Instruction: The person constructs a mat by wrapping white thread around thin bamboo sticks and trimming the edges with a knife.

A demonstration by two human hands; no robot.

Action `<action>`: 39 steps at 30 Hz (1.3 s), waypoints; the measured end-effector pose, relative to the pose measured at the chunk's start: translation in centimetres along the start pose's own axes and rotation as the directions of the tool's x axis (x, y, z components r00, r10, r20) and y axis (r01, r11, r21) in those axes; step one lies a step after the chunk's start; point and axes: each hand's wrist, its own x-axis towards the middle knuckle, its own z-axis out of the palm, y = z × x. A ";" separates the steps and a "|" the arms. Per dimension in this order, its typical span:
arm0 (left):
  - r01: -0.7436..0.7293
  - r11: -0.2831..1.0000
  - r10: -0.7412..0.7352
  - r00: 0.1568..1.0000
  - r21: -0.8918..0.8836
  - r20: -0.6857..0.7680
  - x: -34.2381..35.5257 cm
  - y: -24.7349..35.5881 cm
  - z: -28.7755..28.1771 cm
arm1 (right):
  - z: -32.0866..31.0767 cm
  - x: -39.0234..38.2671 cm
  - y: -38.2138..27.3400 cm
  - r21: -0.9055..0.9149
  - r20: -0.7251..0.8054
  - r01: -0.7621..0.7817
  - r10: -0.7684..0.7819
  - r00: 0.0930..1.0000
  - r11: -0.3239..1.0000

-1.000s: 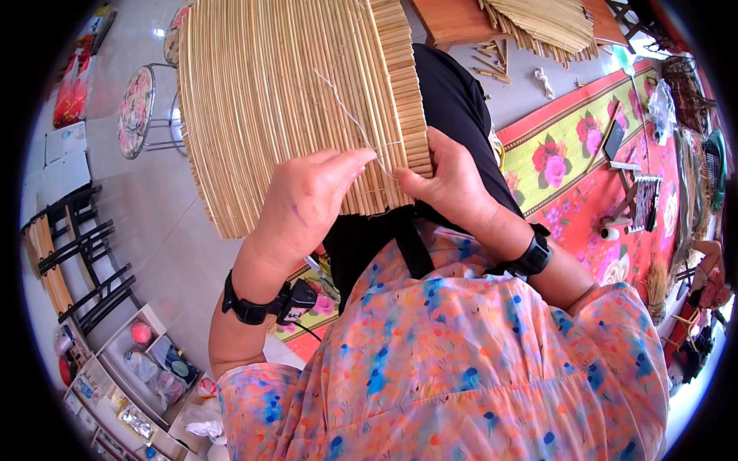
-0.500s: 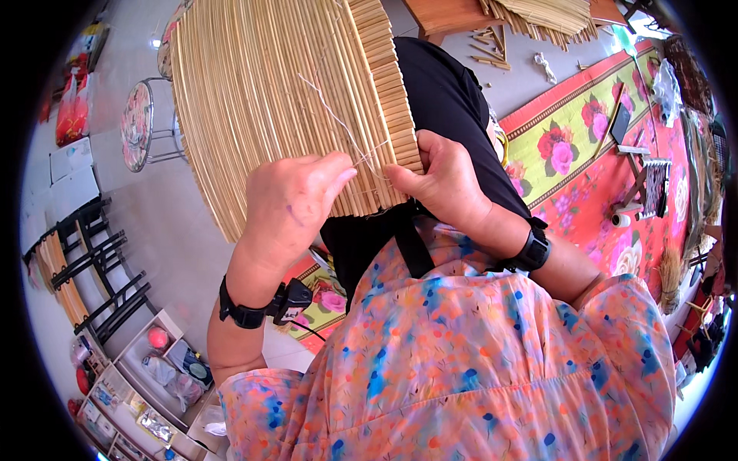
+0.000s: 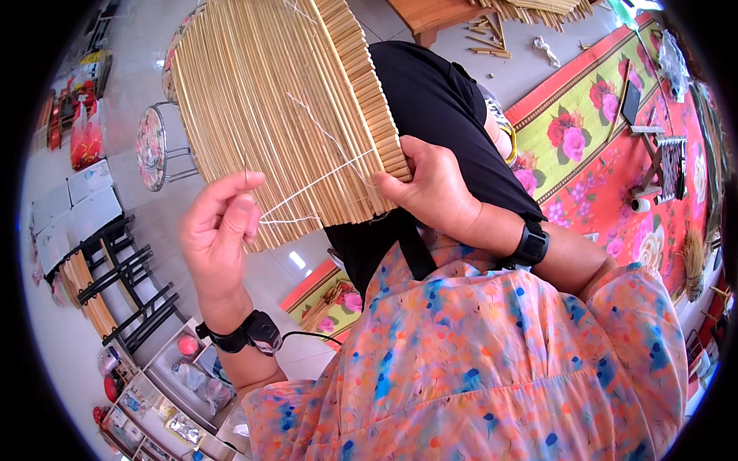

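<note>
A mat of straw-coloured stalks (image 3: 269, 100) lies over my lap, its right edge a band of short cut stalk ends (image 3: 367, 77). My left hand (image 3: 215, 234) is closed in a pinch at the mat's near left part, with a thin needle (image 3: 245, 157) sticking up from the fingers. White thread (image 3: 319, 182) runs taut from these fingers to the mat near its right edge. A second strand trails below it. My right hand (image 3: 438, 188) grips the near right edge, thumb on top and fingers curled beneath, partly hidden.
A round floral stool (image 3: 152, 147) stands at left, near black folded frames (image 3: 127, 288) and a storage unit with drawers (image 3: 165, 399). Ahead is a wooden bench (image 3: 430, 17) with more stalks. Right, a floral floor mat (image 3: 569, 142) bears a small wooden stand (image 3: 661, 169).
My left hand has moved left, away from my right hand, drawing the white thread out taut across the mat. My right hand keeps its grip on the edge.
</note>
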 end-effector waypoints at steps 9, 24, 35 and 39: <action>-0.224 0.972 0.230 0.969 0.071 -0.092 3.4 1.0 -0.1 | 0.4 -0.1 -0.2 0.061 -0.052 -0.042 0.045 0.998 0.997; -0.527 0.434 0.264 0.850 0.731 0.456 2.9 0.3 5.2 | 0.8 0.3 1.7 0.124 -0.061 0.016 -0.008 0.998 0.992; -0.548 0.391 0.276 0.836 0.740 0.473 3.2 0.0 5.4 | 0.7 0.4 1.6 0.107 -0.056 0.022 -0.016 0.998 0.994; -0.543 0.375 0.259 0.840 0.751 0.477 3.0 0.1 5.5 | 0.8 0.3 1.8 0.120 -0.059 0.019 -0.012 0.998 0.993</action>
